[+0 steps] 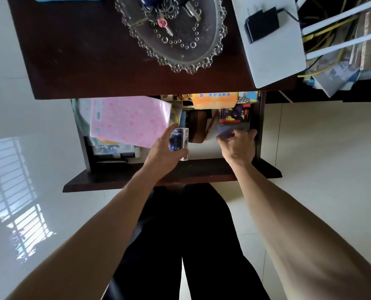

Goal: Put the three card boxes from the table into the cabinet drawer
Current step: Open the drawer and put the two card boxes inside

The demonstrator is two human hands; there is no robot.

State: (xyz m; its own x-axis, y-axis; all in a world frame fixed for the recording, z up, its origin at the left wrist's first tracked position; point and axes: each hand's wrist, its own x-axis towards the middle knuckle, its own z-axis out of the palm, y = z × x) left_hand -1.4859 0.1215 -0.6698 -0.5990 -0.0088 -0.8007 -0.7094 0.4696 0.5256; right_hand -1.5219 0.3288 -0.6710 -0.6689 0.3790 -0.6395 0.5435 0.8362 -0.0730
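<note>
Left hand [166, 148] grips a clear card box [179, 142], right hand [238, 146] presses a purple box [227, 130] into the drawer [201, 169] approx 1 o'clock; she/he should seat each flat w/ no stacking.

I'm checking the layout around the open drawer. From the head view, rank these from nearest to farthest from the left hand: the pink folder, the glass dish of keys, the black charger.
Measured from the left hand:
1. Pink folder: in the drawer, right beside the hand.
2. Glass dish: up on the dark tabletop, holding keys.
3. Black charger: far right, on the white board.
</note>
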